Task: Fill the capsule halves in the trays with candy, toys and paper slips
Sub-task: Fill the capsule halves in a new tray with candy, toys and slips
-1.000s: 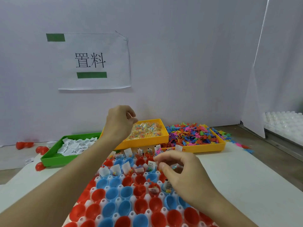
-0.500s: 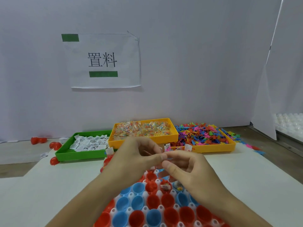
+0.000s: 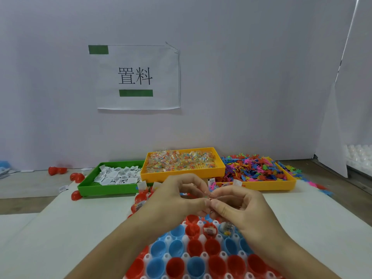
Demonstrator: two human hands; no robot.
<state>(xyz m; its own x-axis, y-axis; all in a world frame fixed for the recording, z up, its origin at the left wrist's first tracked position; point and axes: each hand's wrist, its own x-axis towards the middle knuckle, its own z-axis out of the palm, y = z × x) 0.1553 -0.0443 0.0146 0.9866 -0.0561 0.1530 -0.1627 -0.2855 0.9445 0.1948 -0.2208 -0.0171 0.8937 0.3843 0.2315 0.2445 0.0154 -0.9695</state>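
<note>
Both hands meet fingertip to fingertip above the capsule tray (image 3: 193, 256): the left hand (image 3: 177, 198) and right hand (image 3: 239, 204) together pinch a small clear candy packet (image 3: 209, 195). Beyond them on the desk (image 3: 60, 228) sit the slip tray (image 3: 108, 189), candy tray (image 3: 181, 174) and toy tray (image 3: 267, 185).

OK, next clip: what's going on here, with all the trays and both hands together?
A person is filling capsule halves. The left hand and right hand meet above the capsule tray, pinching a small clear candy packet between their fingertips. The near red and blue cups look empty; a few farther ones hold slips or packets. Behind sit a green tray of paper slips, a yellow tray of candy and a yellow tray of colourful toys.
</note>
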